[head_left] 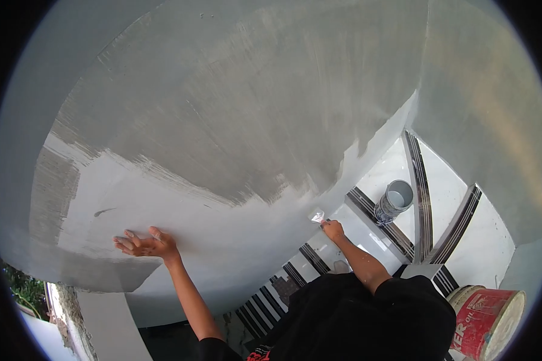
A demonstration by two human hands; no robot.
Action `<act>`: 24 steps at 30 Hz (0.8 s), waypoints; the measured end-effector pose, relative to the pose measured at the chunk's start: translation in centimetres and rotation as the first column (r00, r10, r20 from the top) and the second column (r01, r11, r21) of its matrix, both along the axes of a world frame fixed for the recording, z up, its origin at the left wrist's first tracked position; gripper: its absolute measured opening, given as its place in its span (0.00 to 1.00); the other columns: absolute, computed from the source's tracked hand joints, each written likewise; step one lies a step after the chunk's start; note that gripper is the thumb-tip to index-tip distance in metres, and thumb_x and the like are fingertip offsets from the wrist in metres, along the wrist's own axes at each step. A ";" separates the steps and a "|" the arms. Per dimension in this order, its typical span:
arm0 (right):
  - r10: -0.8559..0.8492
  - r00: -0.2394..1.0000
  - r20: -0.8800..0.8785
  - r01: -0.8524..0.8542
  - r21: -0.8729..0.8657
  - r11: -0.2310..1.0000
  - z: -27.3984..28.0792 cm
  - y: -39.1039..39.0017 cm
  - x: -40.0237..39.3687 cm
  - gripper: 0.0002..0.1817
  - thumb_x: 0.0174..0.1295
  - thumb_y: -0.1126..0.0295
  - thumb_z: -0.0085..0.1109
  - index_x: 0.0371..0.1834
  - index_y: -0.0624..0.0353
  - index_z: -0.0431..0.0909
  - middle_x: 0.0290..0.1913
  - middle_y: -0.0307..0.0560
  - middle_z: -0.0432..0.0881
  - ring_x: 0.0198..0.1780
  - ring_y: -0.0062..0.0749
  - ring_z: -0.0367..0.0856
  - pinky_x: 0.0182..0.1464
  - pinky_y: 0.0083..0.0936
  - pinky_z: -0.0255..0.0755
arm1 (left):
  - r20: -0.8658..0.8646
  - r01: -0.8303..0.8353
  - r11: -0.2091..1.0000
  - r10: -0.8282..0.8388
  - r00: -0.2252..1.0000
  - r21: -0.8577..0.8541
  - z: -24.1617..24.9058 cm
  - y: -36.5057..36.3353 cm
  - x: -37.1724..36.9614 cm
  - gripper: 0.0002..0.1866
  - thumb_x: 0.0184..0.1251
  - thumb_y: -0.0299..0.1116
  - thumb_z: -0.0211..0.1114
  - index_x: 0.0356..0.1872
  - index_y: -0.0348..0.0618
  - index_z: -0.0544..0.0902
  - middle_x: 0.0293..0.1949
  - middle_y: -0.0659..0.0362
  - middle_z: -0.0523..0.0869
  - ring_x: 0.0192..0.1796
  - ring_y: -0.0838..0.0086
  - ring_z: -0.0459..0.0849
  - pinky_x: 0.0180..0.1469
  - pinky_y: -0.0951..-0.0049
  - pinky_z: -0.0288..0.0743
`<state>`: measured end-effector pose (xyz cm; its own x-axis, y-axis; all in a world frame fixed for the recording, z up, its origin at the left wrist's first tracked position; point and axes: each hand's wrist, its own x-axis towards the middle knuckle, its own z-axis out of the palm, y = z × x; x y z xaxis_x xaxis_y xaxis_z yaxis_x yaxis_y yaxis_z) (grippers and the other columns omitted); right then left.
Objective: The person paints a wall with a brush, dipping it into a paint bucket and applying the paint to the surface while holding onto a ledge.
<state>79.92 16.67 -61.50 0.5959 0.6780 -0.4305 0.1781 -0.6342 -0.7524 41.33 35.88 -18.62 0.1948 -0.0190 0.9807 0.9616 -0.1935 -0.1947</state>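
My right hand (332, 230) is wrapped round the handle of a paintbrush (317, 215), whose shiny metal band and pale bristles point toward the lower part of the wall. Wet-looking white paint (223, 225) covers the wall's lower band, with ragged brush strokes along its upper edge against the grey wall surface (253, 102). My left hand (144, 243) lies over the white area with fingers spread, holding nothing. Pale smears show on its fingers. A small dark mark (104, 212) is on the white paint just above it.
A small paint bucket (392, 203) stands on a tiled stair landing (451, 210) with dark striped strips. At lower right is a large red tub (485, 322) with a pale lid. Striped steps (295, 275) descend toward the lower left. Greenery (25, 292) shows past a rough wall edge.
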 end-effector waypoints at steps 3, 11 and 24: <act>-0.059 0.997 -0.058 0.051 -0.126 0.991 -2.5 -0.5 1.3 0.31 0.68 0.45 0.57 0.47 0.69 0.85 0.49 0.72 0.85 0.56 0.62 0.84 0.60 0.47 0.76 | -0.003 0.011 1.000 -0.011 1.000 -0.002 -0.2 0.0 -0.2 0.33 0.82 0.54 0.45 0.76 0.39 0.59 0.80 0.41 0.51 0.82 0.44 0.48 0.79 0.39 0.45; -0.167 0.983 0.078 0.163 0.061 0.985 12.0 7.4 3.7 0.23 0.64 0.55 0.62 0.39 0.71 0.86 0.41 0.72 0.87 0.47 0.66 0.86 0.53 0.45 0.78 | -0.019 0.003 1.000 -0.003 1.000 -0.007 -0.1 0.0 -0.2 0.32 0.82 0.52 0.46 0.75 0.40 0.59 0.79 0.42 0.53 0.83 0.45 0.46 0.79 0.38 0.46; -0.109 0.989 -0.104 0.113 0.030 0.993 4.7 3.8 4.6 0.22 0.63 0.57 0.60 0.38 0.72 0.86 0.41 0.72 0.87 0.49 0.62 0.87 0.53 0.46 0.78 | -0.067 0.001 1.000 -0.001 0.998 0.003 0.3 -0.2 0.2 0.32 0.83 0.50 0.45 0.77 0.38 0.57 0.78 0.43 0.52 0.82 0.45 0.46 0.79 0.37 0.49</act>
<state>84.49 20.45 -56.77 0.6223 0.6264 -0.4695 0.0291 -0.6178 -0.7858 41.57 35.64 -18.28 0.2603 -0.0221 0.9653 0.9461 -0.1938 -0.2596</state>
